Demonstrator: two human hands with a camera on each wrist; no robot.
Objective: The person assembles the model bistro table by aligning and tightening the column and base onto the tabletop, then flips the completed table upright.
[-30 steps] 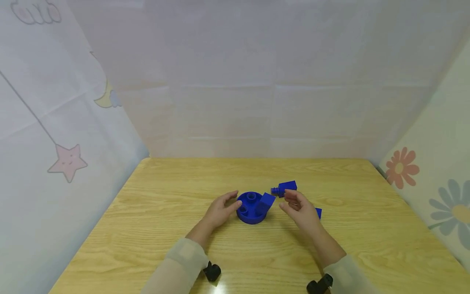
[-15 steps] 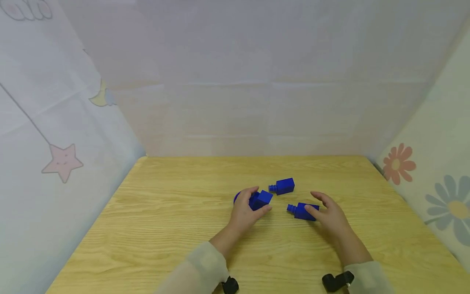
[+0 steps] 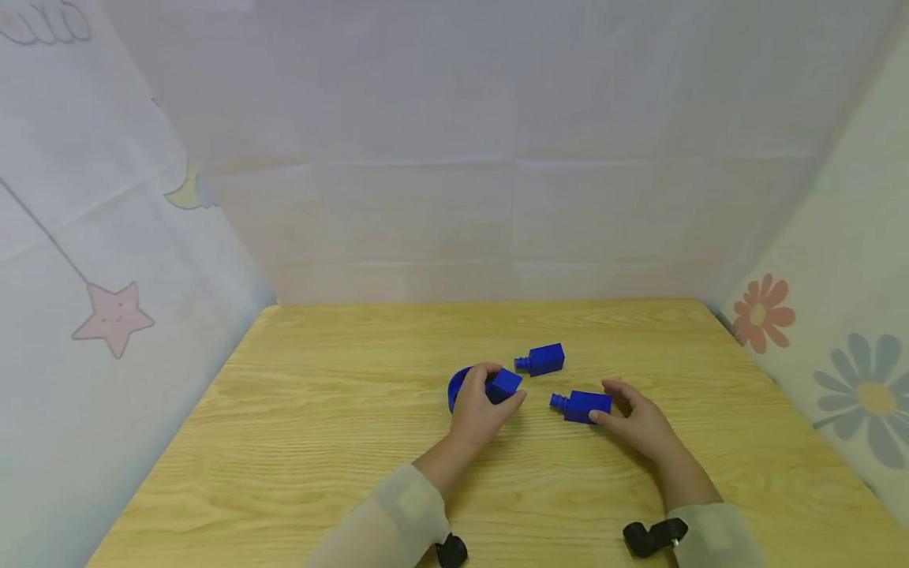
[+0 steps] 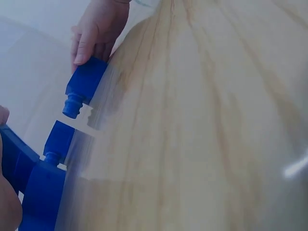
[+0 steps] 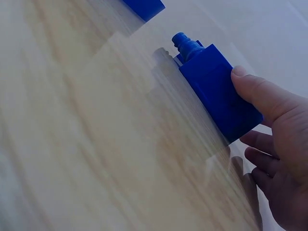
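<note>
A round blue base (image 3: 457, 384) sits mid-table with a blue block (image 3: 506, 384) standing on it. My left hand (image 3: 483, 404) lies over the base, fingers curled around it and the block; the base (image 4: 38, 192) fills the lower left of the left wrist view. My right hand (image 3: 635, 422) pinches a blue peg block (image 3: 582, 406) lying on the table, peg pointing left. The right wrist view shows my thumb (image 5: 260, 96) on that block (image 5: 216, 91). A second peg block (image 3: 543, 359) lies loose just beyond, between the two hands.
The wooden table (image 3: 341, 442) is walled by pale printed cloth on the left, back and right. Another blue piece (image 5: 144, 7) shows at the top edge of the right wrist view. Black wrist mounts (image 3: 653, 536) sit near the front edge.
My right hand left the far peg block, dropped to the nearer one and took hold of it. My left hand slid from beside the base onto it and curled around it.
</note>
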